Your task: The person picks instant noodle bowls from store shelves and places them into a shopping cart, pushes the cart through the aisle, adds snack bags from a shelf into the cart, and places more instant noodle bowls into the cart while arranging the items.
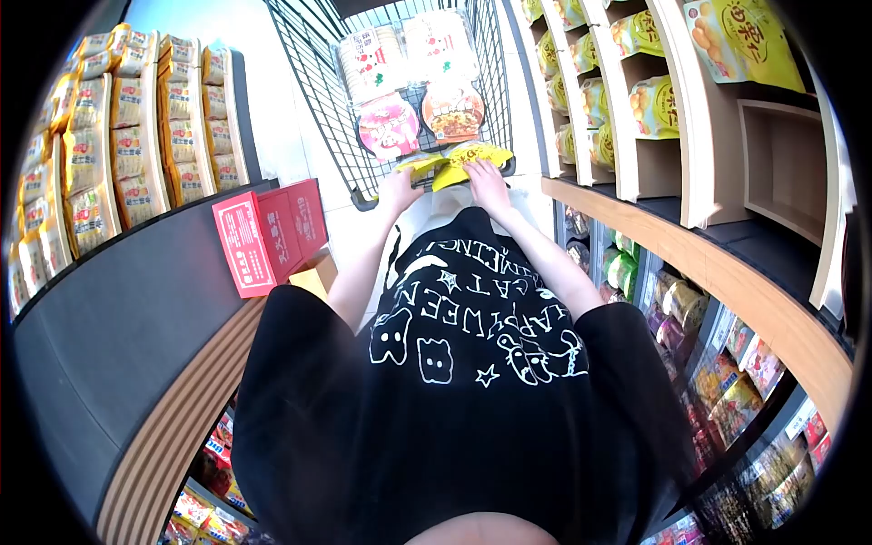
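Note:
Straight ahead, at the near end of a wire shopping cart (313,100), a crumpled yellow snack bag (447,174) lies between my hands. My right hand (488,185) grips its right part, fingers curled over the top. My left hand (399,192) is closed at its left end; its fingertips are partly hidden against the bag. I cannot tell whether this is one bag or two. Beyond it in the cart sit a pink round-lidded tub (389,125) and an orange round-lidded tub (453,111), with two clear-wrapped white packs (440,47) behind them.
Shelves on the right hold yellow snack bags (654,107), with an open wooden compartment (783,168) nearby. Packaged snacks (136,136) stand in rows on the left counter. A red box (272,238) juts from that counter's edge beside my left arm. More packages (622,272) fill lower shelves.

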`<act>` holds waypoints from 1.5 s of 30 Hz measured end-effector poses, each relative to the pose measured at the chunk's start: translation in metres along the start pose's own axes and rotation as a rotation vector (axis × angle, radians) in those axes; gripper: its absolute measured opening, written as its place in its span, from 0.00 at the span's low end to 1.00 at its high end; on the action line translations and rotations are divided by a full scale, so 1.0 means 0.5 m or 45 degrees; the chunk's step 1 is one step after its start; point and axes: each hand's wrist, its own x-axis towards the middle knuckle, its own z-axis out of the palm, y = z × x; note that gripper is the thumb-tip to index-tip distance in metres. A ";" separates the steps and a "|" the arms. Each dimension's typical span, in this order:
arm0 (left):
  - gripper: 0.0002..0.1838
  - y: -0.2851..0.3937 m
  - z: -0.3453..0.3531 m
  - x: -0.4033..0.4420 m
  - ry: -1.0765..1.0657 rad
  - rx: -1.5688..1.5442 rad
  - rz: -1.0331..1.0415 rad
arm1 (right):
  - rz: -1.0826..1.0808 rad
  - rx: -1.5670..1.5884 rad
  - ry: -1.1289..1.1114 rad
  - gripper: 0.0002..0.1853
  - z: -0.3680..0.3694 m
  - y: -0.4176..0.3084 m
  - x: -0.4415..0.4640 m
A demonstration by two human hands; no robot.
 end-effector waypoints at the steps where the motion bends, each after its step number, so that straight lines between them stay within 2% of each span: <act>1: 0.25 0.005 -0.001 0.000 -0.008 -0.007 0.033 | -0.015 -0.026 0.056 0.17 0.003 -0.002 -0.005; 7: 0.29 0.008 0.061 -0.034 0.025 -0.016 -0.111 | -0.089 -0.147 -0.059 0.28 -0.003 -0.001 -0.037; 9: 0.33 0.024 0.093 -0.065 0.204 0.245 -0.138 | 0.009 -0.110 -0.248 0.30 -0.017 -0.010 -0.043; 10: 0.36 0.027 0.106 -0.076 0.139 0.338 -0.141 | 0.026 -0.126 -0.340 0.31 -0.024 -0.011 -0.041; 13: 0.36 0.049 0.133 -0.096 0.252 0.428 -0.192 | -0.038 -0.149 -0.352 0.31 -0.032 0.000 -0.059; 17: 0.38 0.090 0.154 -0.121 0.260 0.440 -0.283 | -0.069 -0.205 -0.355 0.33 -0.021 0.020 -0.087; 22: 0.42 0.095 0.195 -0.163 0.151 0.445 -0.279 | -0.091 -0.341 -0.385 0.38 -0.045 0.015 -0.153; 25: 0.39 0.075 0.244 -0.180 0.154 0.396 -0.346 | -0.218 -0.362 -0.314 0.41 0.008 0.047 -0.182; 26: 0.38 0.081 0.249 -0.193 0.145 0.369 -0.371 | -0.237 -0.319 -0.264 0.39 0.017 0.049 -0.200; 29: 0.36 0.086 0.273 -0.230 0.169 0.329 -0.381 | -0.055 -0.199 -0.488 0.37 0.003 0.025 -0.229; 30: 0.36 0.095 0.275 -0.245 0.161 0.339 -0.421 | -0.121 -0.190 -0.439 0.35 -0.002 0.020 -0.251; 36: 0.35 0.079 0.357 -0.326 0.470 0.232 -0.251 | -0.063 -0.227 -0.268 0.34 0.012 -0.026 -0.371; 39: 0.35 0.088 0.381 -0.374 0.457 0.314 -0.233 | -0.009 -0.311 -0.306 0.35 0.031 -0.040 -0.426; 41: 0.37 0.088 0.396 -0.407 0.549 0.314 -0.146 | -0.068 -0.372 -0.162 0.37 0.044 -0.045 -0.461; 45: 0.39 0.085 0.440 -0.470 0.525 0.256 -0.119 | -0.033 -0.471 -0.269 0.42 0.053 -0.071 -0.538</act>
